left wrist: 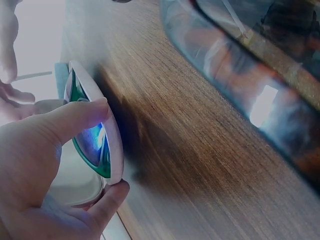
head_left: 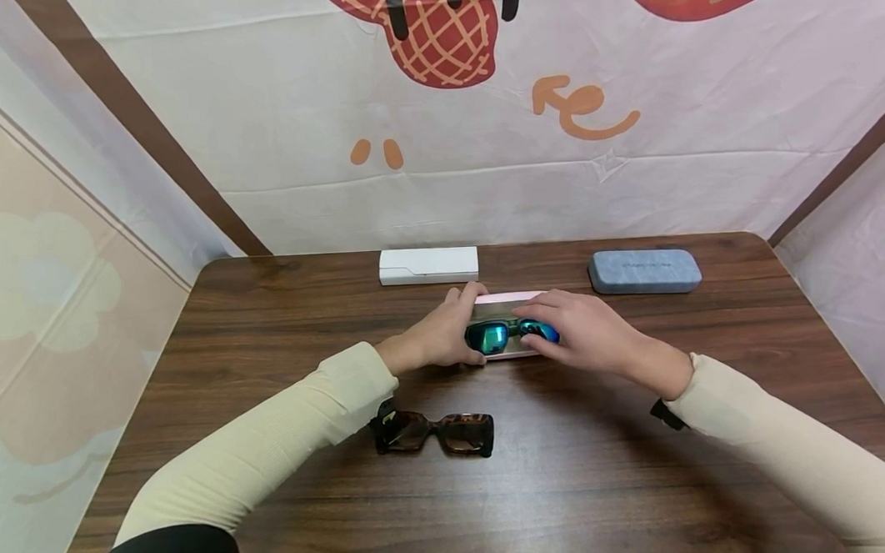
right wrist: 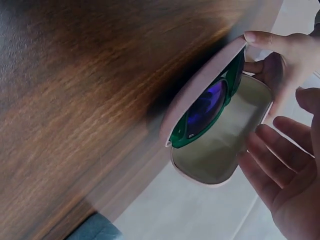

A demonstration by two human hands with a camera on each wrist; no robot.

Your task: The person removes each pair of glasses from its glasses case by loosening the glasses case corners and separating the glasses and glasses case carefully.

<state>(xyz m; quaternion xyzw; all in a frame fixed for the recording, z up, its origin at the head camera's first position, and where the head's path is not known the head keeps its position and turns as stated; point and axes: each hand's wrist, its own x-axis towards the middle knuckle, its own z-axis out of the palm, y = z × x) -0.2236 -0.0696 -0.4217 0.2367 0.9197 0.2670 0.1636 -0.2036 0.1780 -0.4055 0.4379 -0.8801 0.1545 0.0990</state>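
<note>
A pink glasses case [head_left: 514,296] lies with its lid raised on the table, pale inside. Sunglasses [head_left: 493,338] with blue-green mirrored lenses sit in it; their green frame shows in the right wrist view. At the case's left end my left hand [head_left: 441,333] grips it, thumb over the front rim, as the left wrist view shows. My right hand [head_left: 588,331] is over the right end and covers part of it. In the right wrist view its fingers [right wrist: 262,145] reach to the lid's edge, fairly straight. Tortoiseshell sunglasses [head_left: 466,434] lie in front, near the left forearm.
Behind the pink case, a white case [head_left: 429,265] lies closed by the table's back edge. A blue case [head_left: 645,272], also closed, lies at the back right. A printed cloth [head_left: 484,207] hangs right behind the wooden table [head_left: 611,485].
</note>
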